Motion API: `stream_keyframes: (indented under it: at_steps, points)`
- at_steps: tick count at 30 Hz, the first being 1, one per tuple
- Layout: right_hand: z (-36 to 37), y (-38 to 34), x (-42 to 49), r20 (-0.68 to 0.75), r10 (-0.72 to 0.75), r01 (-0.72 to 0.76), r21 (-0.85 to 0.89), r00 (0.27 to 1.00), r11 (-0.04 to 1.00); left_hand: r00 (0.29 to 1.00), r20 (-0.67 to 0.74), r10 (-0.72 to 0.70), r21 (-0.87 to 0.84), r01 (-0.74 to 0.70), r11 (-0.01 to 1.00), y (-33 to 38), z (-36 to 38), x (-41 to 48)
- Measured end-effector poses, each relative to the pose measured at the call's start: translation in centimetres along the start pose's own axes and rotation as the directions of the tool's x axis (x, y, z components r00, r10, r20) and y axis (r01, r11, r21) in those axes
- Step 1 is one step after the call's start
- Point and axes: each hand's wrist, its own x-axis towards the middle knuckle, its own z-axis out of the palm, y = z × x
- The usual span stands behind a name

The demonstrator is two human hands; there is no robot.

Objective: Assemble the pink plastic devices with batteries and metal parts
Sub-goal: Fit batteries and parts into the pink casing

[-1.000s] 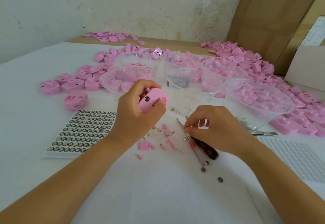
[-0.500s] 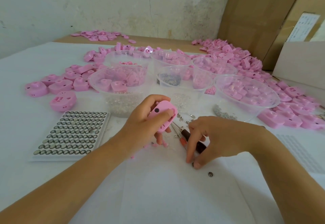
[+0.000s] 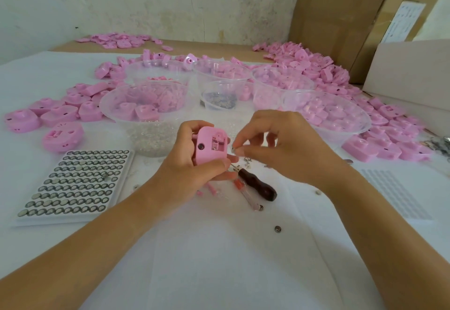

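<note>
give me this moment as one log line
left hand: grips pink device | right hand: pinches small silvery piece beside device | piece not yet inserted | dark-handled screwdriver: not held

Stained white wall (image 3: 146, 5), white-covered table (image 3: 219, 273), cardboard boxes (image 3: 341, 17)

pink device (image 3: 211, 145), dark brown screwdriver handle (image 3: 258, 186), white table cover (image 3: 219, 261), clear bowls (image 3: 327, 120)
</note>
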Motion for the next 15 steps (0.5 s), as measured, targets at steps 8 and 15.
stream_keyframes:
  at_steps: [8,15]
  points:
    - [2.5,-0.1,0.0,-0.138,-0.115,0.104,-0.081,0.984,0.991,0.999,0.033,0.042,0.014,-0.042,0.999,-0.3,0.1,0.0]
    - [2.7,-0.3,-0.4,-0.252,-0.212,0.155,-0.23,0.944,0.961,0.996,0.056,0.076,0.091,-0.081,0.993,-0.6,-0.2,0.2]
